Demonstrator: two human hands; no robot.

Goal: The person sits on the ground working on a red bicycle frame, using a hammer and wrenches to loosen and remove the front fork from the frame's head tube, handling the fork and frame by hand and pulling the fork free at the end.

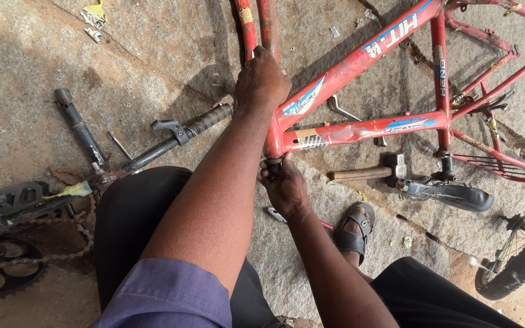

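Left fingers [256, 64] wrap the fork [252, 27] above the red frame [360, 61]. Right fingers [273, 176] close on the head tube's [273, 143] lower end. The frame lies on the stone ground [153, 73]; a hammer [369, 172] and saddle [451, 194] rest just beside it, handlebar [177, 136] to the left.

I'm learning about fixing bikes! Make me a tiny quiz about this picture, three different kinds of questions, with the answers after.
1. True or false: the left hand grips the top of the red bicycle frame at its front tube.
2. Which tool lies on the ground under the frame: A) saw B) hammer C) paintbrush?
3. Fill in: the right hand touches the ____ end of the front tube.

Key: 1 true; 2 B; 3 bottom.
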